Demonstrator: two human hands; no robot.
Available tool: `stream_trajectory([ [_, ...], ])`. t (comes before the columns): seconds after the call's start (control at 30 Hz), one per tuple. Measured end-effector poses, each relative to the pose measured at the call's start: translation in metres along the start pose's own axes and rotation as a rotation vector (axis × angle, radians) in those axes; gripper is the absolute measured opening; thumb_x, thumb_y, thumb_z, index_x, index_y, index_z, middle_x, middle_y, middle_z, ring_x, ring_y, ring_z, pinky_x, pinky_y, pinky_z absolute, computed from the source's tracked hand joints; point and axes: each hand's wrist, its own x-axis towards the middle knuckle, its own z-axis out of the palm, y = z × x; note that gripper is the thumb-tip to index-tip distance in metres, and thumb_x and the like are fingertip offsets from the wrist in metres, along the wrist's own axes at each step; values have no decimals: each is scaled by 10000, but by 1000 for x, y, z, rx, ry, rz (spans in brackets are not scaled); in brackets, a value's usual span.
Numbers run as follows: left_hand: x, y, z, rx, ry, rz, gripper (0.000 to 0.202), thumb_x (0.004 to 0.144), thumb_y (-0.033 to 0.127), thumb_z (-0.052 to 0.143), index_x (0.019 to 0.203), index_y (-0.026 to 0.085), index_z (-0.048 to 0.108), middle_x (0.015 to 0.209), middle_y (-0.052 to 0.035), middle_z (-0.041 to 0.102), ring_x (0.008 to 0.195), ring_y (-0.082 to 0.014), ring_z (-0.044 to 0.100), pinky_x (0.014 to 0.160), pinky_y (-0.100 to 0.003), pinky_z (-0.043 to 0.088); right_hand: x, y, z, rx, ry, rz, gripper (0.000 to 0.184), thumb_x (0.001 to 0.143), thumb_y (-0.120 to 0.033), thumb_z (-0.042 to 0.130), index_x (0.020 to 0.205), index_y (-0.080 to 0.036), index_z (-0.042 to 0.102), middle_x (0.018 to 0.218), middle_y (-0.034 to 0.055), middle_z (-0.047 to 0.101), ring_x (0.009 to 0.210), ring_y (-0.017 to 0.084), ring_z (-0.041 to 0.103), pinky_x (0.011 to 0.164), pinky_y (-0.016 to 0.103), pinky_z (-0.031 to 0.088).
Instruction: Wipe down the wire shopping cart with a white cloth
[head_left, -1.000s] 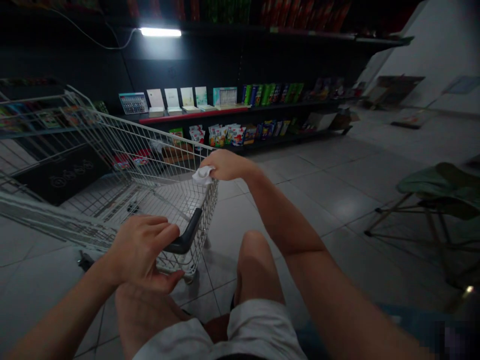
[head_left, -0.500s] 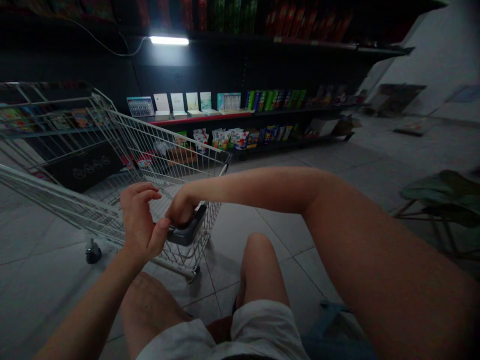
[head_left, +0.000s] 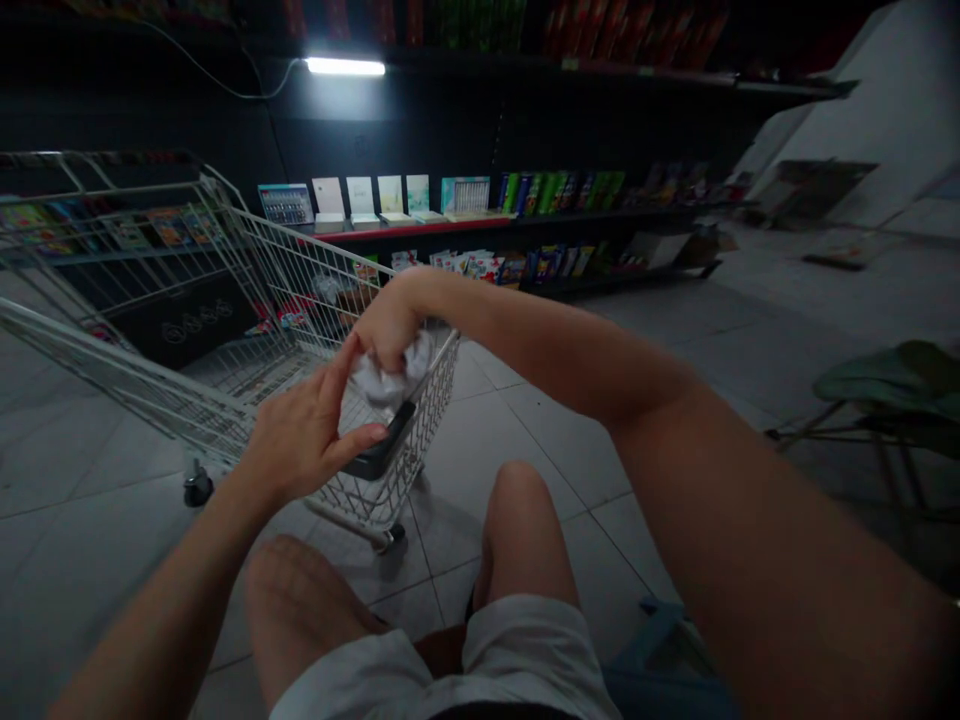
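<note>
A white wire shopping cart [head_left: 300,290] stands in front of me, its black plastic handle [head_left: 382,445] nearest my legs. My right hand [head_left: 390,325] is above the cart's near corner, gripping a crumpled white cloth [head_left: 394,375] that bulges out beneath the palm. My left hand [head_left: 307,430] is just left of it with the fingers and thumb spread apart. Its thumb tip is above the handle and its index finger reaches up beside my right hand. The left hand holds nothing I can see.
Dark store shelves [head_left: 480,225] with books and packaged goods line the back wall under a tube light [head_left: 345,66]. A folding chair with a green seat [head_left: 892,385] stands at the right. My knees and white shorts [head_left: 442,670] are below, over a tiled floor [head_left: 645,420].
My right hand has risen from beside the handle, with the white cloth now bunched in it. My left hand has turned and opened toward it. The cart stays roughly in place.
</note>
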Motion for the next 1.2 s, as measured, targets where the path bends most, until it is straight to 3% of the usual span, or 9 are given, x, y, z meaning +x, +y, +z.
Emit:
stream_trajectory([
  [0.1,7,-8,-12,29,-225,-40,907,848,782,250,1520,180,340,1254,-148,678,1057,-324,659,768,-380,463,-3,-5,-99,-93,-344,-45,151,823,-168,593,793,-73,707,702,-75,581,744,42,577,783,233,453],
  [0.2,18,-4,-19,13,-446,-40,821,844,782,303,1389,214,533,1133,-113,734,985,-302,688,731,-359,465,-38,-20,-124,-195,-175,-3,217,806,-85,585,972,-108,722,850,-30,648,834,84,575,853,275,435],
  [0.4,41,44,-9,246,-484,47,501,962,499,329,1170,107,562,957,-170,735,863,-328,700,638,-376,428,-116,-19,-21,-249,288,46,410,826,-56,547,1172,-223,689,1162,61,660,1075,222,469,959,390,415],
  [0.6,49,47,-1,303,-482,-7,353,989,355,253,1044,156,540,834,-113,707,766,-270,680,605,-344,370,-103,48,-28,-187,485,289,439,823,-30,500,1195,-182,677,1185,92,664,1051,243,501,960,423,420],
  [0.7,49,40,-1,306,-497,0,311,973,317,256,1007,172,529,833,-105,700,741,-249,661,607,-341,354,-107,26,-7,-157,612,266,403,839,-81,503,1192,-184,668,1201,97,651,1067,247,519,964,426,427],
  [0.8,49,38,-1,294,-499,-6,219,923,288,340,986,172,515,851,-109,697,747,-240,654,620,-340,355,-121,-12,26,-132,652,-46,363,873,-180,526,1214,-205,647,1277,91,600,1160,237,504,991,402,435],
  [0.9,47,36,-4,292,-502,-12,186,897,301,371,956,180,500,814,-99,680,729,-235,640,622,-336,352,-124,-5,39,-146,695,-211,325,893,-226,524,1195,-240,645,1286,77,579,1179,223,502,1005,392,443],
  [1.07,43,32,-7,266,-525,-10,167,888,327,355,906,204,466,771,-75,646,699,-224,612,606,-327,332,-112,35,64,-70,1076,271,421,891,-177,421,1283,-200,572,1250,126,542,1135,236,509,969,418,477],
  [1.2,42,27,-6,227,-511,-13,174,886,344,330,900,210,440,759,-72,624,691,-224,594,608,-327,325,-137,-4,126,19,1001,184,356,889,-210,475,1207,-226,634,1267,113,508,1166,233,500,979,406,471],
])
